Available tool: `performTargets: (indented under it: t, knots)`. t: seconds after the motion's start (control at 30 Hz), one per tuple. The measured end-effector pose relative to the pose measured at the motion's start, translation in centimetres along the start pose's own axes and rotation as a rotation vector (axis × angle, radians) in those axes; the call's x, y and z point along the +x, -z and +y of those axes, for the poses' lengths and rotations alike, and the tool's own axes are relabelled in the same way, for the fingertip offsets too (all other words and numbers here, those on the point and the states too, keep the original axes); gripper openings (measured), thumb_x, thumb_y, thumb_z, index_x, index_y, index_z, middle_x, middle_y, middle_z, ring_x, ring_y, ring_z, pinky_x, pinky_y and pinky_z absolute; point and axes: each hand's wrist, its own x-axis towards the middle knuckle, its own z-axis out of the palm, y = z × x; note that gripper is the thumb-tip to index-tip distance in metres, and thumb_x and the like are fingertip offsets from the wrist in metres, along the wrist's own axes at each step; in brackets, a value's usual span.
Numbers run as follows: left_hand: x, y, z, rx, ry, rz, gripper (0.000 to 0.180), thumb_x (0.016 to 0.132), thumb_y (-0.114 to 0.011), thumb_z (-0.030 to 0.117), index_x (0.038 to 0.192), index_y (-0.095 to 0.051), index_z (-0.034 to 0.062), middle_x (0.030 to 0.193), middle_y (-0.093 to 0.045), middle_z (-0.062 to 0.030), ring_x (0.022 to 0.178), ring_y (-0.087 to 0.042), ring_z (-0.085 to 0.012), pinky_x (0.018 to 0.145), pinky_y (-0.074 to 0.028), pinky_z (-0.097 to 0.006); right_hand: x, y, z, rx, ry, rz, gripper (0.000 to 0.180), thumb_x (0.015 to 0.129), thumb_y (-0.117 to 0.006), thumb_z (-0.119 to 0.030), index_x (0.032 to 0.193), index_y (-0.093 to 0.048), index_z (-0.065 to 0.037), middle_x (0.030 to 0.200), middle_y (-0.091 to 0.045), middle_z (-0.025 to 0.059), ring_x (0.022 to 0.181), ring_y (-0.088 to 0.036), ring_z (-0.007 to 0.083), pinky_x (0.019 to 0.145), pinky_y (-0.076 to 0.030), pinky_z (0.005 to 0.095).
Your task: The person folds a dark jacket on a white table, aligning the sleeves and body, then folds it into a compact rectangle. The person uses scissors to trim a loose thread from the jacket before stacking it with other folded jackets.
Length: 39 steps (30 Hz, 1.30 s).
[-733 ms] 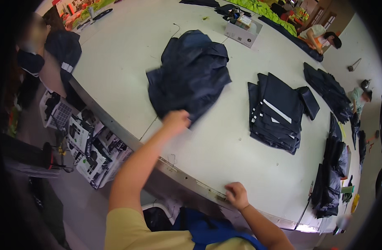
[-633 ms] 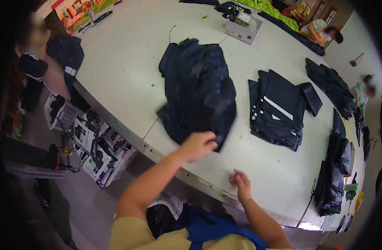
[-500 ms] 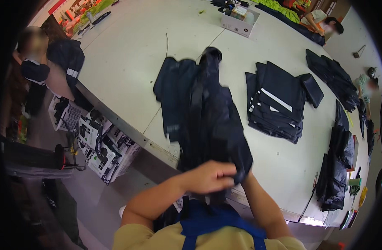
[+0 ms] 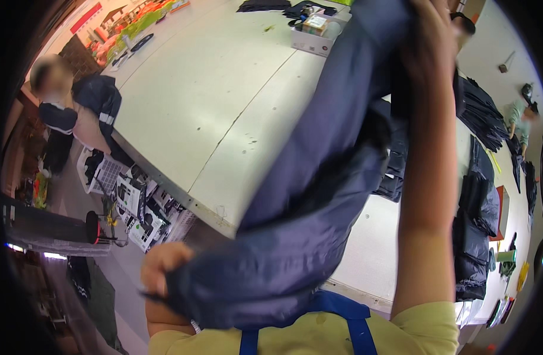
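We see the near edge of the white table (image 4: pixel 182 112) slant down to the right and pass behind the blurred navy garment (image 4: pixel 295 260), with a wide stretch of tabletop reaching left and back to the white box (image 4: pixel 310 42). On the right, the folded dark stack (image 4: pixel 391 186) leaves less room. The garment spans diagonally between our hands: our left hand (image 4: pixel 165 266) curls closed around its lower end, while our right hand (image 4: pixel 431 44) is raised at its upper end, fingers partly hidden, so we cannot tell how far they close.
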Motion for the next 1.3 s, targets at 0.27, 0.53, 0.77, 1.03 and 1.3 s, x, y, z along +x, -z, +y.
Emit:
performTargets:
  t: [0.27,0.53,0.77,1.03,1.3]
  knots:
    - [10.5,5.3,-11.1,0.31,0.202,0.685,0.028,0.095,-0.047,0.011,0.12,-0.055,0.001,0.11,-0.061,-0.0091,0.094,-0.058,-0.0152,0.088,-0.046,-0.026,-6.5,-3.1,-1.9,-0.032,0.053,-0.458,0.046,0.09,-0.062,-0.029,0.124,-0.05,0.0,0.117,-0.059,0.0234,0.106,-0.059,0.0339,0.09,-0.047,0.0372]
    - [6.7,-1.2,-24.0,1.221,0.665,-0.894,0.021,0.083,-0.063,0.019,0.104,-0.063,0.0169,0.087,-0.063,-0.0039,0.084,-0.063,-0.0231,0.091,-0.037,-0.043,-40.1,10.4,8.7,-0.793,-0.633,0.211,0.044,0.08,-0.073,-0.018,0.119,-0.058,-0.005,0.12,-0.058,0.0141,0.115,-0.049,0.0326,0.1,-0.036,0.0415]
    - [12.6,-1.3,-26.1,0.927,0.989,-0.831,0.054,0.08,-0.07,0.032,0.128,-0.054,0.0129,0.111,-0.061,-0.013,0.1,-0.06,-0.0316,0.084,-0.05,-0.041,-47.1,14.1,11.6,-1.21,-1.645,0.273,0.115,0.063,-0.085,-0.047,0.149,-0.018,-0.009,0.144,-0.034,0.0248,0.133,-0.036,0.0391,0.1,-0.037,0.0576]
    - [26.7,6.5,-34.0,1.742,0.476,-0.371,0.04,0.075,-0.067,0.014,0.114,-0.064,0.0146,0.105,-0.064,-0.0148,0.085,-0.064,-0.0333,0.074,-0.053,-0.044,-49.2,19.3,11.1,-0.608,-1.102,0.587,0.026,0.086,-0.067,-0.013,0.106,-0.063,0.003,0.099,-0.066,0.0119,0.091,-0.061,0.0194,0.085,-0.046,0.0293]
    - [42.1,19.7,-8.6,0.423,-0.062,0.648,0.044,0.098,-0.045,0.004,0.132,-0.022,-0.0128,0.109,-0.057,-0.028,0.098,-0.065,-0.0373,0.092,-0.056,-0.043,-30.7,28.7,4.5,-0.798,-0.317,0.963,0.021,0.092,-0.062,-0.011,0.107,-0.064,0.003,0.105,-0.065,0.0105,0.097,-0.059,0.0192,0.093,-0.043,0.0289]
